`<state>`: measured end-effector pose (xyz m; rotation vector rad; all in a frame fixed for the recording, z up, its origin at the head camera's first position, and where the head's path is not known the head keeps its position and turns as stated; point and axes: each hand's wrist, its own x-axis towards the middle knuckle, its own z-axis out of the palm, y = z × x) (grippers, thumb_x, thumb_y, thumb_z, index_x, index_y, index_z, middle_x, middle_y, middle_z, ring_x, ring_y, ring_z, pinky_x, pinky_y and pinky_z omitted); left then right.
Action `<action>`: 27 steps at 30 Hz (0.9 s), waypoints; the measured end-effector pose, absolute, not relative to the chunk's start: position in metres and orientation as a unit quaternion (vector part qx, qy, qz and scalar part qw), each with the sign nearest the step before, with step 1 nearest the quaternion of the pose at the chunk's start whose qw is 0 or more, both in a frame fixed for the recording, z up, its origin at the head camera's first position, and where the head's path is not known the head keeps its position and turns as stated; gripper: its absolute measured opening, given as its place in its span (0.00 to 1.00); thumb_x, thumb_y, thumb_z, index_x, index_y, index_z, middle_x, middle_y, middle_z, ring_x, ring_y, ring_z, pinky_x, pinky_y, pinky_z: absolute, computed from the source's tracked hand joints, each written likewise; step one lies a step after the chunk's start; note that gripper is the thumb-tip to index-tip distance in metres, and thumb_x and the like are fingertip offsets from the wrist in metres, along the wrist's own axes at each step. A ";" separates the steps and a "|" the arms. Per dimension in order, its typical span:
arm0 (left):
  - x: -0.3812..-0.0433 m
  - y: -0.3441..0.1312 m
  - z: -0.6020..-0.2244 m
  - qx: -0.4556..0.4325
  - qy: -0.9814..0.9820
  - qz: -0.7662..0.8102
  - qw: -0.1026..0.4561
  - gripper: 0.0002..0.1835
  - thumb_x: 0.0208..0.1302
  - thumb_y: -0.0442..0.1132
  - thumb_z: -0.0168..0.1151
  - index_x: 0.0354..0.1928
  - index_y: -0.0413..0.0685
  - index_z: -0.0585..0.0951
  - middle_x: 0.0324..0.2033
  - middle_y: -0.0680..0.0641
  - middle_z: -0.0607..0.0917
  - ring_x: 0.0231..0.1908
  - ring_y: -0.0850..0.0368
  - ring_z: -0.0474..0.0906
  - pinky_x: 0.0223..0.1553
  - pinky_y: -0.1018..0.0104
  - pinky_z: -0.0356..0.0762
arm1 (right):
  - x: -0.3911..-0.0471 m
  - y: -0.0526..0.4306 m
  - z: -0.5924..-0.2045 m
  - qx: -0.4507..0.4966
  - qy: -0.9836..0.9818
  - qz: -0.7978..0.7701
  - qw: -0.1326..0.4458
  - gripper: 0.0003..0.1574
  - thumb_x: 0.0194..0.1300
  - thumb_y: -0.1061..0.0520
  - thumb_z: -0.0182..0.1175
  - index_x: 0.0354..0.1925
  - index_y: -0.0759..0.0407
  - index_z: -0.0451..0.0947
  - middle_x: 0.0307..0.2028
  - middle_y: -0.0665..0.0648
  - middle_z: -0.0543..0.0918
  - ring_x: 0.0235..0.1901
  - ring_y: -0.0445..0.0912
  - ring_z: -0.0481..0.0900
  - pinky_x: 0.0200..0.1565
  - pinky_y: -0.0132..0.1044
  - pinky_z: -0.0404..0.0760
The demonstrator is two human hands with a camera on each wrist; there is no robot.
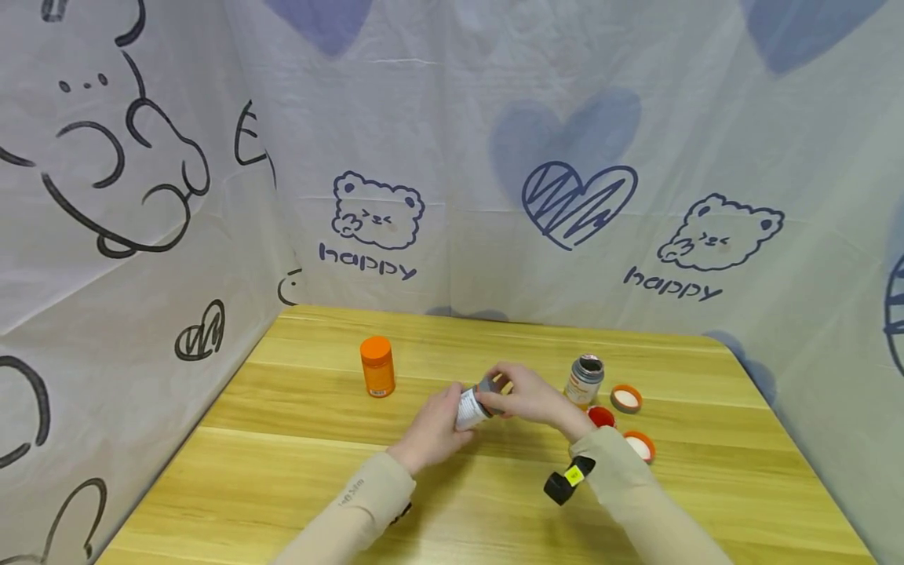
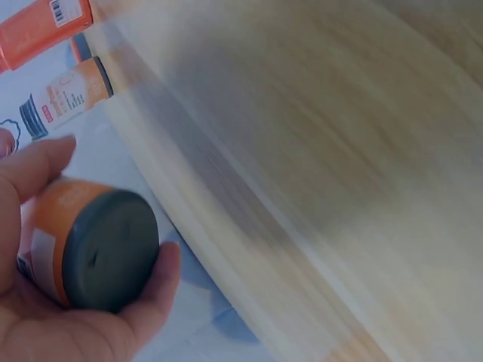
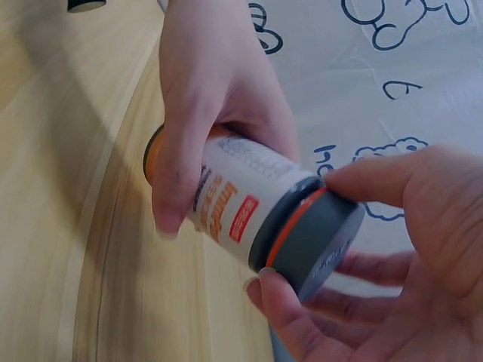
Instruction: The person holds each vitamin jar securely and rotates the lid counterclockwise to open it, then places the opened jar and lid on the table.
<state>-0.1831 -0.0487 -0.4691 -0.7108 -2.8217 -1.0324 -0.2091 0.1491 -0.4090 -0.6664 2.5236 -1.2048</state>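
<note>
My left hand (image 1: 434,430) grips a white pill bottle (image 3: 238,192) with an orange band and dark grey base (image 2: 113,249). The bottle is tilted above the table, its top end towards the right hand. Around its dark grey cap (image 3: 321,241), which has an orange rim, the fingers and thumb of my right hand (image 1: 526,396) are curled. The cap sits at the bottle's mouth; whether it is screwed tight cannot be seen. Palm and lower fingers of the left hand are partly hidden behind the bottle.
An orange jar (image 1: 377,370) with its lid on stands left. To the right is an uncapped white-and-grey bottle (image 1: 582,386), beside a lid (image 1: 626,399) lying inside-up. A second upturned lid (image 1: 639,447) and a red round opening (image 1: 602,416) are partly covered by the right forearm.
</note>
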 end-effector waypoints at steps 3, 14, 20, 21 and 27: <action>-0.186 -0.052 -0.470 -0.239 -0.903 -0.357 -0.012 0.26 0.61 0.38 0.72 0.57 0.41 0.71 0.47 0.43 0.83 0.46 0.52 0.81 0.48 0.56 0.81 | -0.209 0.152 -0.412 -0.276 0.872 -0.388 0.111 0.22 0.69 0.51 0.63 0.54 0.64 0.75 0.46 0.64 0.82 0.36 0.47 0.81 0.37 0.36 0.83; -0.187 -0.062 -0.465 -0.262 -0.874 -0.395 -0.111 0.28 0.66 0.47 0.68 0.60 0.44 0.68 0.47 0.46 0.80 0.42 0.58 0.77 0.44 0.63 0.77 | -0.207 0.157 -0.414 -0.348 0.859 -0.364 0.092 0.26 0.66 0.57 0.67 0.58 0.64 0.73 0.52 0.64 0.81 0.46 0.54 0.82 0.44 0.36 0.84; -0.186 -0.066 -0.463 -0.272 -0.863 -0.406 -0.131 0.29 0.68 0.48 0.66 0.63 0.42 0.66 0.50 0.45 0.80 0.45 0.58 0.77 0.46 0.63 0.77 | -0.204 0.156 -0.415 -0.356 0.849 -0.379 0.093 0.26 0.64 0.61 0.68 0.59 0.64 0.73 0.54 0.64 0.80 0.51 0.57 0.81 0.46 0.38 0.85; -0.186 -0.066 -0.463 -0.272 -0.862 -0.407 -0.132 0.29 0.68 0.48 0.66 0.63 0.42 0.66 0.50 0.45 0.80 0.44 0.58 0.77 0.46 0.63 0.77 | -0.204 0.156 -0.416 -0.357 0.848 -0.380 0.092 0.26 0.64 0.61 0.68 0.59 0.64 0.73 0.54 0.64 0.80 0.51 0.57 0.80 0.46 0.38 0.85; -0.186 -0.066 -0.464 -0.269 -0.860 -0.412 -0.135 0.29 0.68 0.47 0.65 0.63 0.42 0.66 0.49 0.45 0.80 0.44 0.58 0.77 0.46 0.63 0.77 | -0.202 0.154 -0.416 -0.360 0.848 -0.380 0.082 0.24 0.63 0.62 0.68 0.57 0.62 0.74 0.55 0.64 0.80 0.53 0.58 0.80 0.47 0.41 0.85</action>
